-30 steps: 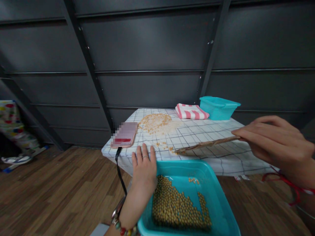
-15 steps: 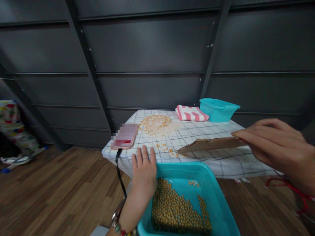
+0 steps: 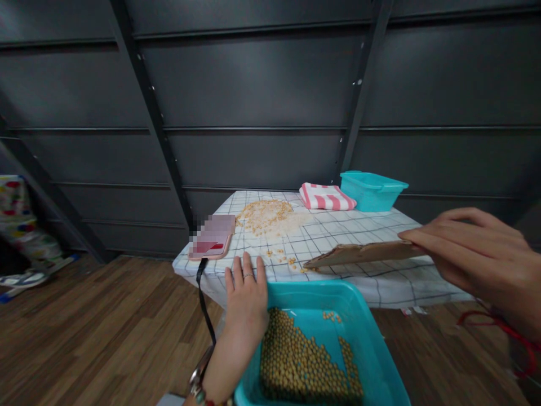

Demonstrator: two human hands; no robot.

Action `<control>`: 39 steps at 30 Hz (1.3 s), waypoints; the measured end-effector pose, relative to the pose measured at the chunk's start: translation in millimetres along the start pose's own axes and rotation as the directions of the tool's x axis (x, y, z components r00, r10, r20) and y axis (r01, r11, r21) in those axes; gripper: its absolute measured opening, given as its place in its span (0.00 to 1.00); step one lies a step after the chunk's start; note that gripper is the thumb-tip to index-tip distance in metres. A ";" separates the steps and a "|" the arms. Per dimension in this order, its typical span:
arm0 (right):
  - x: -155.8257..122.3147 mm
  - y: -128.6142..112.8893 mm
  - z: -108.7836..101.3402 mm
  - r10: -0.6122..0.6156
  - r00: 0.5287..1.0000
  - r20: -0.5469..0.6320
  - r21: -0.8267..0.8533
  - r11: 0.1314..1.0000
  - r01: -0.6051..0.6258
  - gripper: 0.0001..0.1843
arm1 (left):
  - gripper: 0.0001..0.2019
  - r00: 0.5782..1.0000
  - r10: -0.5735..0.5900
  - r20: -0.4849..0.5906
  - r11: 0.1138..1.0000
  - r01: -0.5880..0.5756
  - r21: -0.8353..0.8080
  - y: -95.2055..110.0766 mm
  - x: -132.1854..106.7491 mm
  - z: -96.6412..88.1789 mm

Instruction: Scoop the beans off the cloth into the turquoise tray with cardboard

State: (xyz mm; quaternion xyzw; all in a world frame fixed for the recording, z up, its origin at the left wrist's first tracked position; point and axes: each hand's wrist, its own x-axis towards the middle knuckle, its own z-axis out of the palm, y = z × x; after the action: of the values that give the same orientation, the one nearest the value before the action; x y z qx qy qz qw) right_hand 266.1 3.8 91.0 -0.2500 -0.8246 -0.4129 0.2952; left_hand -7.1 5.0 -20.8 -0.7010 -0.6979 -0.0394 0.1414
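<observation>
Our left hand is spread, fingers lying over the front edge of the checked tablecloth and its side against the corner of the large turquoise tub; the thumb is hidden, so we cannot tell whether it grips the rim. Our right hand pinches one end of a cardboard piece, whose far end slants down to the stray soybeans near the cloth's front edge. Those look the likeliest to get away from us — they are round and loose, and a hard flick of the cardboard could send them past the rim to the wooden floor. The cardboard's thin, uneven edge might also ride over a few. We cannot see what bears the tub; if it tipped, the soybean heap inside could slide. On the left, the phone and its black strap crowd our fingers, and a snag there could pull the phone off. The freest room is the cloth's right half, short of the striped towel and the small turquoise bin; behind the stray beans lies the grainy spread.
</observation>
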 end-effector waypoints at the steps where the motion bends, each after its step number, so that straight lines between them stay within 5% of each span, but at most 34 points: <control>1: -1.1 0.8 -0.3 -0.021 1.000 0.010 0.011 1.000 0.021 0.31 | 0.30 1.000 0.003 -0.002 1.000 -0.003 0.003 0.0 0.0 0.6; 10: -4.9 5.2 -2.1 -0.083 0.996 -0.024 0.091 0.992 0.085 0.28 | 0.31 0.998 0.025 -0.060 0.999 -0.022 0.048 -1.7 0.8 9.5; 18: -6.1 4.7 -6.0 -0.072 0.997 0.036 0.091 0.993 0.069 0.28 | 0.30 0.999 0.029 -0.023 0.999 -0.028 0.044 -0.3 2.3 5.3; 27: -4.6 12.6 5.4 -0.048 0.998 0.044 -0.005 0.999 0.048 0.16 | 0.30 0.998 -0.005 0.055 0.998 0.002 0.064 3.3 5.6 3.8; 39: -12.6 13.3 8.6 -0.047 0.998 0.037 0.080 0.996 0.044 0.23 | 0.31 0.999 -0.012 0.046 0.994 0.007 0.109 9.7 9.9 2.5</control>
State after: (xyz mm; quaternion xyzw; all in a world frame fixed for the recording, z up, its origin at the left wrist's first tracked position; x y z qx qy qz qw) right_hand 281.3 15.9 85.2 -0.2274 -0.8513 -0.3815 0.2793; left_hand 2.4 15.4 -22.1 -0.6896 -0.7055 0.0145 0.1628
